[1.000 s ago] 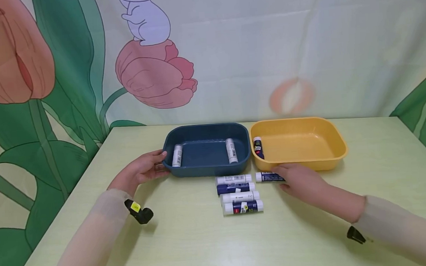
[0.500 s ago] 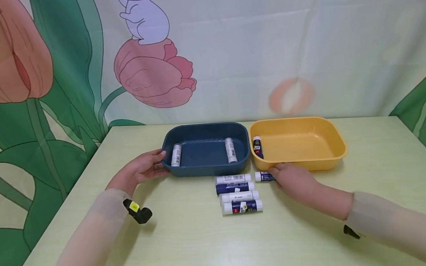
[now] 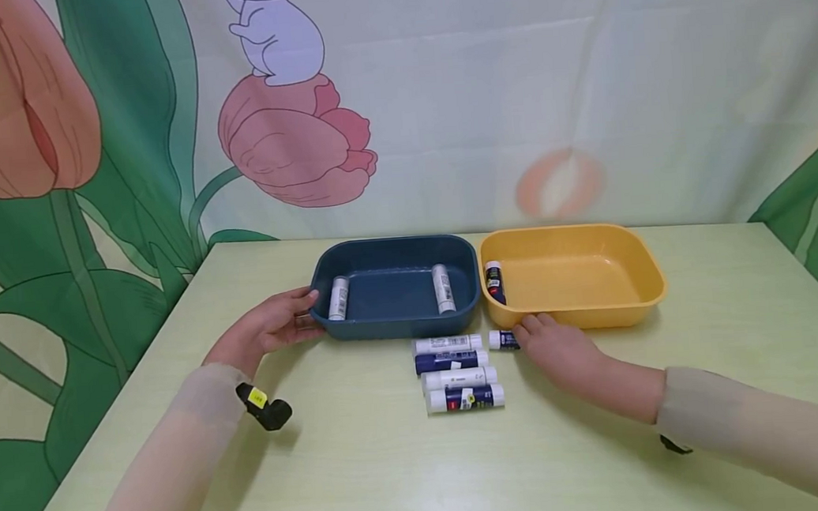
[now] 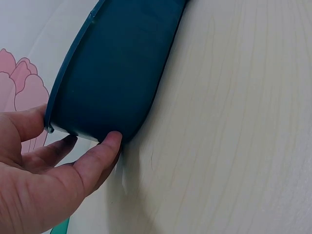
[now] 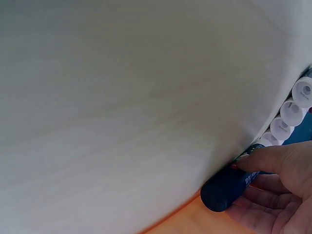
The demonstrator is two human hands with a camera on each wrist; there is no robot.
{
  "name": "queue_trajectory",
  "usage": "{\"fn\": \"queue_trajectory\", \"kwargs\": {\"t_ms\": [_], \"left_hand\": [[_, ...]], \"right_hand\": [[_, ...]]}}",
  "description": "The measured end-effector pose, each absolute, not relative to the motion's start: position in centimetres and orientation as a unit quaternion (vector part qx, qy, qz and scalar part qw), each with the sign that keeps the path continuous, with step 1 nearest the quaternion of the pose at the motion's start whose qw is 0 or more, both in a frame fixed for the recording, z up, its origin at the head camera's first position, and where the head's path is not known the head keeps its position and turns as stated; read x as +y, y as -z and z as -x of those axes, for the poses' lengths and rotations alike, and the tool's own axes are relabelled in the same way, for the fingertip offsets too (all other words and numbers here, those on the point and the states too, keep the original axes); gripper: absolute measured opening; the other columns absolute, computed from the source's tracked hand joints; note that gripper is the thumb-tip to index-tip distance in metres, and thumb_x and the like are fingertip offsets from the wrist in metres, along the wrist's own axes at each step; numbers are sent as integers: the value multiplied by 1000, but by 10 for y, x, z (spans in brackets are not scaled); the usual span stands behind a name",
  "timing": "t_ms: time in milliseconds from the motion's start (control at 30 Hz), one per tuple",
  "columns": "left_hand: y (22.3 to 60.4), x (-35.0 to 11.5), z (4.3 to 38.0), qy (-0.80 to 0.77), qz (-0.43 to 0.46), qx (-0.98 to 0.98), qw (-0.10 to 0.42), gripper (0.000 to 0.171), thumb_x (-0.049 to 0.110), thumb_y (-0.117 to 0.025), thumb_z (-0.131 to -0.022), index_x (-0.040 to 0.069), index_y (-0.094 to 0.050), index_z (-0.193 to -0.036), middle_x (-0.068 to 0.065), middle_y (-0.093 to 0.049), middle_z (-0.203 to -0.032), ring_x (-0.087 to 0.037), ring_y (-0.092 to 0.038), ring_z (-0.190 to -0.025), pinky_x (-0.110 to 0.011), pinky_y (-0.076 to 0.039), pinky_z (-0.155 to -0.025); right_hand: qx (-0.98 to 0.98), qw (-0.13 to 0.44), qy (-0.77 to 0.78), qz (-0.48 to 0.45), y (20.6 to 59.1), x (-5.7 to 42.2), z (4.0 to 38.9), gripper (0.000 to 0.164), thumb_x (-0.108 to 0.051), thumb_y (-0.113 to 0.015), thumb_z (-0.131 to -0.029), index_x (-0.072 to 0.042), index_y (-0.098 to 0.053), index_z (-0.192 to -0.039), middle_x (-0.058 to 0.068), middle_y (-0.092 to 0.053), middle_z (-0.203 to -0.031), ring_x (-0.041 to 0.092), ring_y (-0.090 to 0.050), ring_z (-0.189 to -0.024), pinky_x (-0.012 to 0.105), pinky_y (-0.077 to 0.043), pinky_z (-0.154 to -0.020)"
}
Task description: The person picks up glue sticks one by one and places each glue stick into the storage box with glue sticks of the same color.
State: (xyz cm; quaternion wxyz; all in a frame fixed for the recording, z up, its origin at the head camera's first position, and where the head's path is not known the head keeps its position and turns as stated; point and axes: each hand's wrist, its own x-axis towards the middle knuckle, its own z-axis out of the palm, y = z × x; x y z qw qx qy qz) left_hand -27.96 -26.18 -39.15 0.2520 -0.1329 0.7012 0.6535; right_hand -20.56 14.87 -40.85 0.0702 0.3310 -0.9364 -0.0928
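Observation:
In the head view, my left hand [image 3: 271, 326] holds the left end of the dark blue tray [image 3: 398, 327]. The left wrist view shows its fingertips spread between the tray's rim and its lower wall. My right hand [image 3: 562, 359] pinches a navy glue stick [image 5: 226, 187] with a white cap, thumb on one side and fingers on the other. That stick lies in front of the yellow tray [image 3: 591, 318], partly hidden by the hand in the head view. Left of it lie a white glue stick [image 3: 447, 344], a navy one [image 3: 450, 362], another white one [image 3: 459, 378] and a navy-labelled one [image 3: 465, 398].
Two white glue sticks, one at the left [image 3: 338, 298] and one at the right [image 3: 443, 289], lie inside the blue tray. A navy glue stick [image 3: 495, 283] leans in the yellow tray's left end. Behind the table [image 3: 367, 464] hangs a printed curtain [image 3: 443, 126].
My right hand has shifted slightly left along the navy glue stick, covering less of its right side and more of its middle. The left hand and both trays have stayed in place.

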Motion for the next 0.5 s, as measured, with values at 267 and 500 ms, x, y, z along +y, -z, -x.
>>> {"fn": "queue_trajectory", "kwargs": {"t_ms": [267,500], "left_hand": [[391,-261,280,-655,134,699,254,62,26,-37,-112,14,-9,-166,-21,-26,-165,-24,-48,-125,-49,-35,-124],[391,-262,280,-656,136,698,253,61,25,-36,-112,14,-9,-166,-20,-27,-164,-23,-49,-124,-49,-35,-124]], "right_hand": [[-941,64,76,-323,400,152,200,24,5,-68,-92,3,-63,-115,16,-64,-111,28,-60,-99,40,-62,-88],[-950,46,46,-305,383,155,194,24,-1,-70,-91,2,-65,-114,15,-69,-111,29,-64,-100,41,-62,-89]]}}
